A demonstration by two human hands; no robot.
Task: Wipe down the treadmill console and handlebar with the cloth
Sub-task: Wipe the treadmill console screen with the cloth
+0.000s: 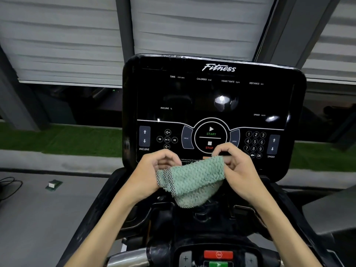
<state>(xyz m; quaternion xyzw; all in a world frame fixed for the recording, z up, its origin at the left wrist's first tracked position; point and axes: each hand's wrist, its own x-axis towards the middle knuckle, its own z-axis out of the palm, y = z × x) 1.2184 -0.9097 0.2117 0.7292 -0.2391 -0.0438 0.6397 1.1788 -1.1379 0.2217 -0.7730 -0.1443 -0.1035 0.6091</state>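
Cloth (194,178): held stretched between both hands, long axis left to right, lower part hanging.
Left hand (152,170): fingers curled, checked edge pinched.
Right hand (237,166): fingers curled, upper right corner pinched.
Console (212,93): found just beyond and above the fingers; contact cannot be told.
Nearer hand: the right is judged nearer, below the STOP button (209,145).

two hands (150,172) (238,168), one cloth (192,180), one console (212,93)

Print at console (212,93) lower edge part hidden behind cloth (194,178); rest unreadable. Bottom edge cuts handlebar (129,257), green button (218,264). Floor object (54,185) blurred.
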